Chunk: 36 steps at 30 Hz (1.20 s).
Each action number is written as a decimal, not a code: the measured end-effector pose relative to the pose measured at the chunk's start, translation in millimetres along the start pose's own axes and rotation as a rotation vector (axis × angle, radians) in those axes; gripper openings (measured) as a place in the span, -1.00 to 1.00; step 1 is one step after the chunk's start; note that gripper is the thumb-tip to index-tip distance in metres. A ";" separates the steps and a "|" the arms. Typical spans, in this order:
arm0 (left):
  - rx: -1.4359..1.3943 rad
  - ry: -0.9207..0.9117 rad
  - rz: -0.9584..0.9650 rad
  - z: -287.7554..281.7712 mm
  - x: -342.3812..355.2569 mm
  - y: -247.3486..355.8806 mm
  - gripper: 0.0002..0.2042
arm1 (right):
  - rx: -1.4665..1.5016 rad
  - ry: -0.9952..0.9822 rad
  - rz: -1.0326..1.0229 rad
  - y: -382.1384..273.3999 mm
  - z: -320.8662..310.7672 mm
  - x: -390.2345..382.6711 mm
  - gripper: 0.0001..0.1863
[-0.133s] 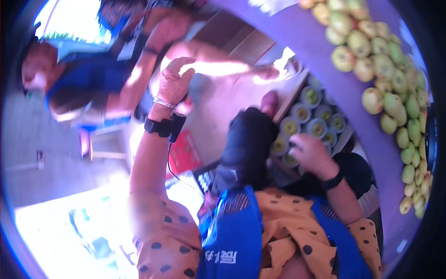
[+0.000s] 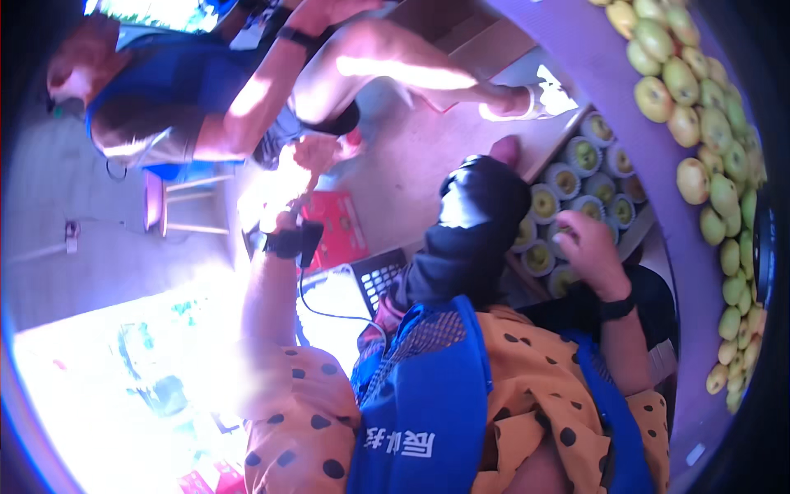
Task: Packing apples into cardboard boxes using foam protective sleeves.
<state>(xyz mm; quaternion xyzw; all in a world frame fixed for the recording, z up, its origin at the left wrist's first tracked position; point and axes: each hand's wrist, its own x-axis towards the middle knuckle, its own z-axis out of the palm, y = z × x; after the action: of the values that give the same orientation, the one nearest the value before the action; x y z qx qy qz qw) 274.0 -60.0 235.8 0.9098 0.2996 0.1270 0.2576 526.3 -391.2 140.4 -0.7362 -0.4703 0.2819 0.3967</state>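
My left hand (image 2: pixel 311 156) is raised at the left, partly washed out by bright light. Its fingers look loosely apart and no held object shows. A black device is strapped at that wrist, with a thin cable hanging from it. My right hand (image 2: pixel 591 251), fingers loosely bent and apart, hovers at the near side of a box of greenish apples (image 2: pixel 585 155) set in frilled white cups. It appears to hold nothing; whether a fingertip touches a cup, I cannot tell. My knee in dark trousers is beside the box.
Many loose yellow-green apples (image 2: pixel 681 81) lie on a purple padded surface (image 2: pixel 658 177) curving along the right. Another person (image 2: pixel 177 95) in a blue vest sits at the upper left, one leg stretched toward the box. A red carton (image 2: pixel 336 230) and a black crate (image 2: pixel 380 278) stand near my left arm.
The view has shifted, so the fruit box and padded surface sit farther right. My left hand has dropped lower into the bright light. My right hand stays by the box.
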 end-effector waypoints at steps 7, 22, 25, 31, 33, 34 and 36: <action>-0.413 -0.166 -1.089 5.9 -220.4 -101.2 -0.88 | -0.082 0.070 0.124 49.2 2.5 -13.7 -0.78; 0.147 0.127 -0.827 98.3 -325.8 -174.5 -0.75 | -0.220 -0.049 0.158 140.8 34.9 -3.1 -0.79; 0.150 0.042 -0.628 78.4 -343.7 -185.2 -0.77 | -0.140 -0.017 0.177 141.1 33.7 -7.1 -0.79; 0.289 -0.247 -0.519 49.6 -332.1 -183.5 -0.82 | -0.154 0.039 0.150 120.1 31.7 -13.0 -0.80; 0.750 -0.635 -0.344 49.6 -329.0 -191.1 -0.86 | -0.159 0.057 0.109 108.0 30.0 -12.4 -0.81; 0.710 -0.652 -0.318 44.5 -309.1 -170.9 -0.84 | -0.175 0.072 0.139 100.0 24.1 -18.3 -0.81; 0.413 -0.527 -0.266 29.9 -274.1 -141.2 -0.84 | -0.194 0.115 0.180 88.1 18.0 -29.0 -0.80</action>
<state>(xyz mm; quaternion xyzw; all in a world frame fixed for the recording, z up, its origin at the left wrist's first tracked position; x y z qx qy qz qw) 1.8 -142.0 112.9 0.8971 0.3582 -0.2101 0.1509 541.8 -433.4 57.3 -0.8252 -0.4040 0.2269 0.3231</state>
